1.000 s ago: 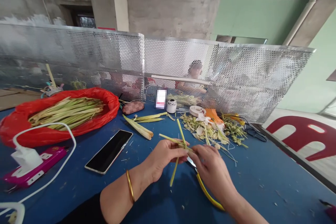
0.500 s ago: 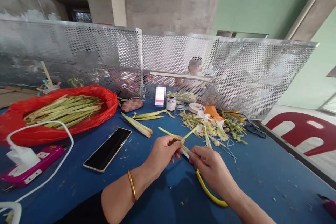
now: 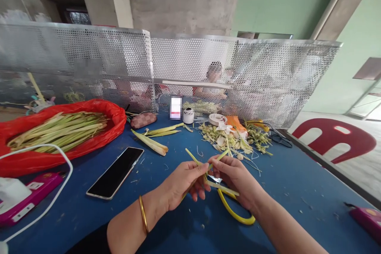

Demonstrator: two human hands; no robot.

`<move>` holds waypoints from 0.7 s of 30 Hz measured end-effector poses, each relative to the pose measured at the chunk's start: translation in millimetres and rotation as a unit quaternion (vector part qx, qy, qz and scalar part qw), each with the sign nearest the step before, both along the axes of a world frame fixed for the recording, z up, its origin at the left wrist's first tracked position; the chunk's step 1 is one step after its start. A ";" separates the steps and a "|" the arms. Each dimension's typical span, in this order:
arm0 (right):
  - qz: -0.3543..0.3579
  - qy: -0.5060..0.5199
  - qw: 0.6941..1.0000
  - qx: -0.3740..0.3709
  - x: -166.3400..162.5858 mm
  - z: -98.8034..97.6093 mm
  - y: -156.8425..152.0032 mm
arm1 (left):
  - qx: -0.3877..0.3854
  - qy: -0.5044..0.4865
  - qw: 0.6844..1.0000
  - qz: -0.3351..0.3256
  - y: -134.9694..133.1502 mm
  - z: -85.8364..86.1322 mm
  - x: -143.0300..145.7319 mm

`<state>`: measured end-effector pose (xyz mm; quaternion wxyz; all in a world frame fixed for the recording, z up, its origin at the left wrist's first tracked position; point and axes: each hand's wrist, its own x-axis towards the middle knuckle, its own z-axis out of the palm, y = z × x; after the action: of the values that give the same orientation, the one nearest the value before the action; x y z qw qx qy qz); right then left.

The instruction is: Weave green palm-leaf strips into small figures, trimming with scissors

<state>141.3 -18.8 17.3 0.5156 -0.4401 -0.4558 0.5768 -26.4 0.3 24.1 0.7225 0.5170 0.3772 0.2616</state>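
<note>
Strips of yellow-green stalk (image 3: 192, 155) cross between the person's two hands, held above the blue desk (image 3: 285, 214) near its front middle. The left hand (image 3: 187, 178) pinches the crossing between thumb and forefinger, its other fingers curled loosely below. The right hand (image 3: 235, 172) grips the upper-right strip (image 3: 220, 156) by thumb and fingertip, close to the crossing, while a flat pale strip (image 3: 224, 189) slants out beneath its fingers. Scissors with yellow handles (image 3: 238, 217) sit under the right palm; whether that hand bears them or they lie on the desk, I cannot tell.

For a neat result, the left thumb should press right on the crossing, since a pinch set further back would probably let the strips slide. The right hand does best with a short, even pull along the strip's own line, its flat face untwisted; a sharp bend or jerk could split the fibres. The pale strip is best swung clear of the scissor blade (image 3: 214, 179) just beside it, to avoid a nick. A light touch seems wise, as such thin stalk likely creases easily.
</note>
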 end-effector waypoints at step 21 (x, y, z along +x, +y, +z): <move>-0.146 -0.016 0.988 0.043 -10.5 -15.7 1.8 | -0.019 0.036 0.999 -0.021 -3.4 -1.0 3.1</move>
<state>130.9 -17.0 1.5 0.6057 -0.4881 -0.4192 0.4682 -23.3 -3.2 23.2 0.7235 0.5204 0.3966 0.2201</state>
